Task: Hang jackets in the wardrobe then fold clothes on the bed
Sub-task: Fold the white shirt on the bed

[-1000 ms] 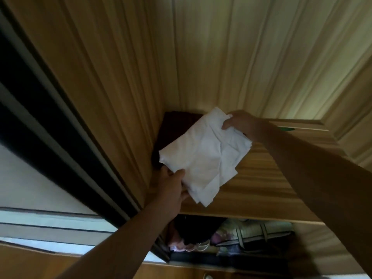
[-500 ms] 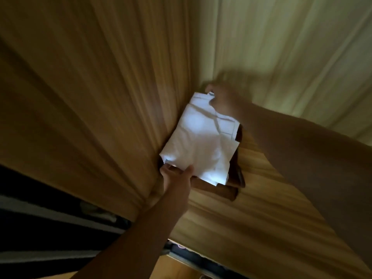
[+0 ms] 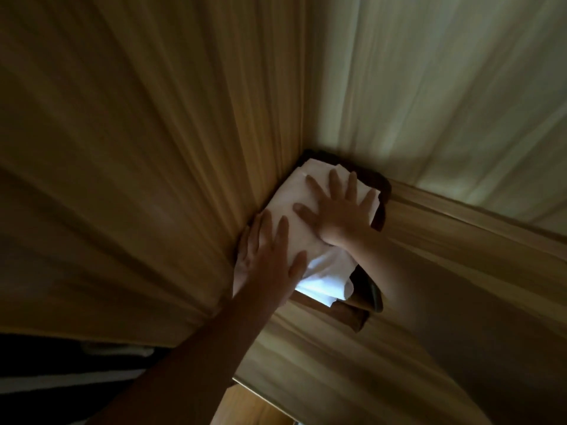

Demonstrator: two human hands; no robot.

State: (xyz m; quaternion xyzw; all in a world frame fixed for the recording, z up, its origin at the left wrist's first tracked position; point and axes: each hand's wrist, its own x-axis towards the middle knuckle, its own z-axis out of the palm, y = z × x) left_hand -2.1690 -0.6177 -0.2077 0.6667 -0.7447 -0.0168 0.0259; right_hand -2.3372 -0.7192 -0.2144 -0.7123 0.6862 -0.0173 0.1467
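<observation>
Both hands lie flat with fingers spread. The left hand (image 3: 270, 256) presses the near edge of a folded white cloth (image 3: 290, 194), and the right hand (image 3: 340, 210) presses its far half. Under both hands the cloth sits on a dark brown garment (image 3: 382, 187) on a wooden shelf (image 3: 460, 237). The wardrobe's side wall (image 3: 153, 148) stands just left of the left hand.

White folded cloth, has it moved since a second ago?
Yes. The white folded cloth went back into the wooden shelf corner, flat onto the dark brown folded garment.
</observation>
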